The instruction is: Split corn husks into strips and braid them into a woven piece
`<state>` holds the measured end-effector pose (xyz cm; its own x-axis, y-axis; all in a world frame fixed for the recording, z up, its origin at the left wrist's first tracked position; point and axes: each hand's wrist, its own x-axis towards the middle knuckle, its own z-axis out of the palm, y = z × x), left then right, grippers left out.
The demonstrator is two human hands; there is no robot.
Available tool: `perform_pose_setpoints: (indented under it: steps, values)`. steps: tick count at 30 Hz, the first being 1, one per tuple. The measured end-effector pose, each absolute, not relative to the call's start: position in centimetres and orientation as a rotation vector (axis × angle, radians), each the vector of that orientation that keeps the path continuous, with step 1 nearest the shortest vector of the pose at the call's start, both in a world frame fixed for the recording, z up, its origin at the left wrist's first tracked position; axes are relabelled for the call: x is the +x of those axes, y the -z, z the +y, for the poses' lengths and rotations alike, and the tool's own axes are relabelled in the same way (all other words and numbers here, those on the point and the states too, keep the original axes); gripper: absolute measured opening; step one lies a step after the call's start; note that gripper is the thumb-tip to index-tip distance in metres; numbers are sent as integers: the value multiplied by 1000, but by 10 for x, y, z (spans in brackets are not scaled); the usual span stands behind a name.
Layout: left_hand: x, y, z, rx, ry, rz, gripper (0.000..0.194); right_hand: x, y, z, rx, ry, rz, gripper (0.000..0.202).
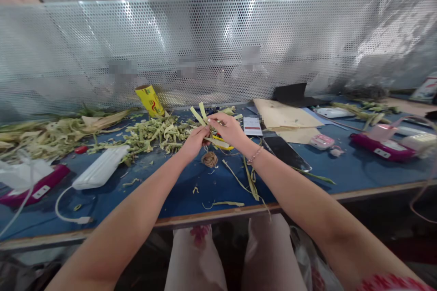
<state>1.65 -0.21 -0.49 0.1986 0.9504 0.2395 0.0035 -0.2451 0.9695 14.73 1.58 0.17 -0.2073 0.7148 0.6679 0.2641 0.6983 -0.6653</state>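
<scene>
Both my hands meet above the middle of the blue table, closed around pale green plant strips [202, 113]. My left hand [197, 140] pinches the strips from below, its fingertips close against the other hand. From the right, my right hand [226, 126] presses its thumb and fingers on the same strips, with a bracelet at the wrist. Two flat strip ends stick up past the fingers, and another end points down to the right. Just under the hands lies a coil of brown twine [209, 159]. Something yellow and curved [223, 144] shows behind the strips.
A heap of twisted green strips [160, 134] and dry husks [68, 132] spreads left. A yellow tube [150, 101] stands behind it. A white power bank [101, 167] with a cable lies left; a dark phone [287, 152] and brown paper [287, 116] lie right. A perforated metal screen [218, 32] closes the back.
</scene>
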Motion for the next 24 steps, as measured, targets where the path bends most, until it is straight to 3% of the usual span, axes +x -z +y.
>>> perform_pose_setpoints:
  steps: [6,10,15,19,24]
  values:
    - [15,5,-5,1499,-1175,994,29,142,-2,11,-666,-778,-1703,18]
    - [17,5,-6,1424,-1143,996,14,143,-3,9,-664,-1051,-1698,22]
    - [18,2,-8,1337,-1159,722,11,146,-6,7,-657,-1380,-1524,27]
    - [18,0,-10,1371,-1210,643,19,149,-10,3,-651,-1447,-1411,28]
    - [18,-1,-7,1380,-1343,683,14,149,-11,6,-634,-1455,-1262,26]
